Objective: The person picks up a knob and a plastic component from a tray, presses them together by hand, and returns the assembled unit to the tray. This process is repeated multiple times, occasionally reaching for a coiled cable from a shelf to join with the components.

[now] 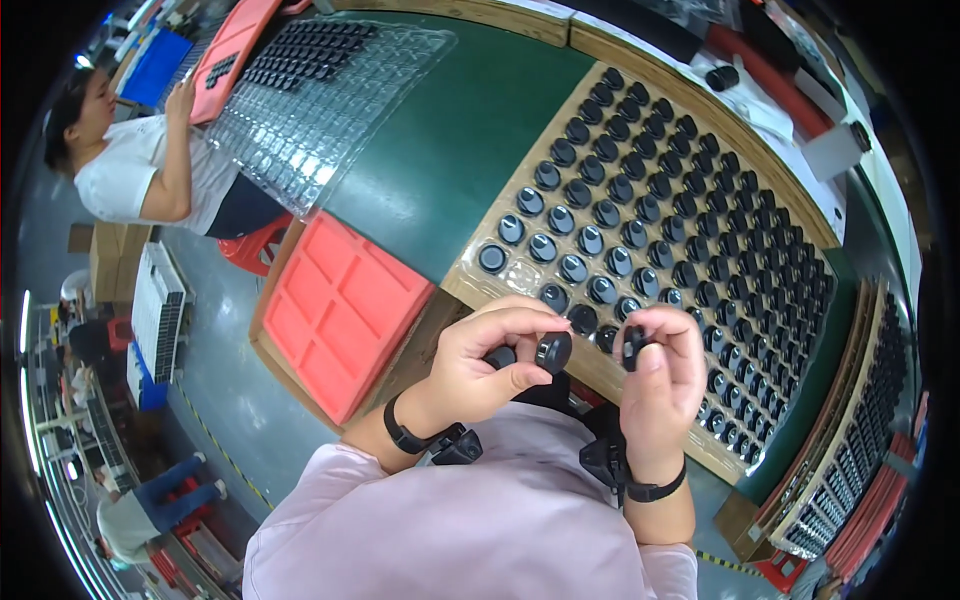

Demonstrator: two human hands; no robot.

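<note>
My left hand (468, 366) pinches a black round knob-like part (555, 352) between thumb and fingers, in front of my chest. A second dark round piece (500, 357) sits in the curl of the same hand. At about the same height, my right hand (664, 390) is closed on a smaller-looking black part (632, 346), whose exact kind I cannot make out. Both hands are apart, above the near edge of a clear plastic tray (512, 272). Rows of black round parts (620, 262) with glossy tops stand in its pockets.
Stacked red compartment trays (345, 310) rest in a cardboard box to my left. Across the green table (440, 130) lies another clear tray (330, 120), partly filled; a co-worker (140, 170) sits beside it. More loaded trays (840, 500) are stacked at the right. A wooden edge (520, 22) borders the table.
</note>
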